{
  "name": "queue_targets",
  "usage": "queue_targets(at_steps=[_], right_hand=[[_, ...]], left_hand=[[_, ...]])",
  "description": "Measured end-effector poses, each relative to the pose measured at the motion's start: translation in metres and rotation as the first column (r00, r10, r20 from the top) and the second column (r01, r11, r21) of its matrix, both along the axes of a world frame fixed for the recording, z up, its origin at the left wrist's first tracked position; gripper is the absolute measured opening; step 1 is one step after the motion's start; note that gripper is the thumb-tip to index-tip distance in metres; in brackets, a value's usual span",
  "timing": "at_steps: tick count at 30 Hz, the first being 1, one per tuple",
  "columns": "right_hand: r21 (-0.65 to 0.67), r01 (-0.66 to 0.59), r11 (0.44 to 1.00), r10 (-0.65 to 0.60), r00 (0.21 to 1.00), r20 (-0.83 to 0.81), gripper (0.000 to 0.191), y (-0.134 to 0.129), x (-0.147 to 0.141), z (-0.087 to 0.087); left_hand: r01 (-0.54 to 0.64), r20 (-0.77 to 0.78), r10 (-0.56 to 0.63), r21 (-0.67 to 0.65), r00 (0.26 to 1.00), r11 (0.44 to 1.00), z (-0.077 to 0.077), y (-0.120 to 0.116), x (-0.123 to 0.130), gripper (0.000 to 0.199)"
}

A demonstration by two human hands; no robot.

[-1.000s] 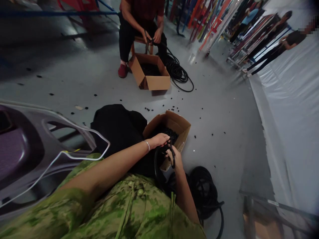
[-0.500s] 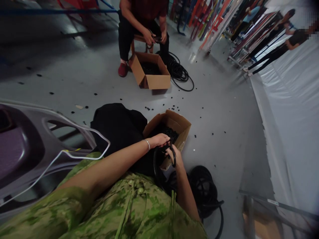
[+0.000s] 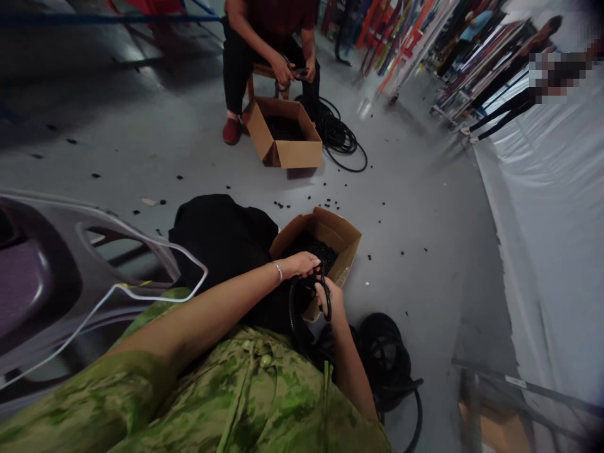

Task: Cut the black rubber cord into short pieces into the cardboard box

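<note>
My left hand (image 3: 302,264) is pinched on the end of a black hose (image 3: 293,314), which curves down from my fingers toward my lap. Closed around the black handles of a pair of scissors (image 3: 327,302) is my right hand (image 3: 336,298). The scissor blades point toward the left fingertips and look dark against the background, so their exact contact with the hose is hard to make out. Both hands are over the near edge of an open cardboard box (image 3: 346,242), which contains many small black pieces (image 3: 325,253).
A coiled black hose (image 3: 384,346) lies on the floor at my right. Across from me a seated person (image 3: 268,38) works over another cardboard box (image 3: 299,154), beside a second hose coil (image 3: 340,135). A purple-grey chair (image 3: 56,264) with a white cable stands left. Small black bits dot the floor.
My hands and the scissors stay almost in place, with only a slight shift of the fingers and handles. The seated person's hands have moved slightly.
</note>
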State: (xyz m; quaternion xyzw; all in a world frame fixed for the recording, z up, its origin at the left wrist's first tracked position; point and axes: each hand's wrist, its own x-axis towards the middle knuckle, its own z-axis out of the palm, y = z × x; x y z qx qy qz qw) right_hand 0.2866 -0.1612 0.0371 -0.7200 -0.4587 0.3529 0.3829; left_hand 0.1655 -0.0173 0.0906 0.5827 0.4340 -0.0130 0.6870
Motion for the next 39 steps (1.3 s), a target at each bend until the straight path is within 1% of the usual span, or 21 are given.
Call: queue_targets(at_steps=[2,5,10,13,15,16,18,19,21,23,25,28,31,34,39], right_hand=[[-0.003,-0.031,1.0,0.032,0.997,0.065,0.044,-0.004,-0.001,-0.003],[0.011,-0.013,1.0,0.011,0.991,0.137,0.043,-0.008,-0.005,-0.008],[0.034,0.052,0.998,-0.056,0.991,0.122,0.041,-0.007,-0.012,-0.016],[0.025,0.069,0.997,-0.071,0.99,0.126,0.043,-0.006,-0.01,-0.02],[0.014,0.064,0.998,-0.065,0.99,0.123,0.044,-0.006,-0.008,-0.022],[0.006,0.059,0.998,-0.059,0.991,0.117,0.044,-0.006,-0.007,-0.023],[-0.018,0.051,0.999,-0.049,0.994,0.094,0.045,-0.006,-0.005,-0.024],[-0.035,0.049,0.998,-0.046,0.996,0.073,0.046,-0.005,-0.004,-0.024],[-0.07,0.035,0.997,-0.034,0.999,0.016,0.046,-0.002,-0.002,-0.023],[-0.088,0.011,0.996,-0.015,0.999,-0.046,0.045,0.002,-0.001,-0.02],[-0.086,-0.015,0.996,0.007,0.996,-0.087,0.044,0.006,0.001,-0.017],[-0.07,-0.025,0.997,0.018,0.996,-0.092,0.043,0.008,0.0,-0.012],[-0.064,-0.002,0.998,-0.001,0.999,-0.038,0.044,0.005,-0.004,-0.012],[-0.067,0.016,0.998,-0.013,0.999,0.036,0.044,0.002,-0.009,-0.016],[-0.024,0.017,1.0,-0.013,0.987,0.161,0.041,-0.002,-0.014,-0.024]], left_hand=[[0.003,-0.01,-0.003,-0.009,1.0,1.0,0.001,0.0,0.0,0.037],[-0.013,-0.009,0.012,-0.055,1.0,0.998,0.002,-0.001,0.002,0.038],[-0.091,-0.019,0.089,-0.168,0.996,0.982,0.003,-0.002,0.002,0.039],[-0.106,-0.05,0.098,-0.196,0.994,0.975,0.002,-0.003,0.001,0.034],[-0.114,-0.073,0.104,-0.154,0.992,0.981,0.0,-0.004,0.001,0.03],[-0.117,-0.085,0.108,-0.111,0.991,0.987,-0.001,-0.004,0.001,0.028],[-0.108,-0.111,0.109,0.014,0.988,0.994,-0.003,-0.005,0.002,0.022],[-0.089,-0.127,0.099,0.084,0.987,0.992,-0.004,-0.005,0.002,0.02],[-0.012,-0.163,0.044,0.196,0.986,0.981,-0.008,-0.005,0.001,0.019],[0.085,-0.178,-0.04,0.25,0.983,0.965,-0.011,-0.004,0.001,0.02],[0.15,-0.168,-0.107,0.268,0.98,0.952,-0.015,-0.002,0.0,0.021],[0.168,-0.14,-0.134,0.265,0.981,0.95,-0.019,0.0,0.0,0.02],[0.131,-0.146,-0.097,0.24,0.984,0.962,-0.019,0.001,0.0,0.022],[0.087,-0.177,-0.048,0.219,0.983,0.972,-0.017,0.001,0.001,0.021],[0.072,-0.208,-0.027,0.211,0.978,0.975,-0.019,0.0,0.003,0.021]])
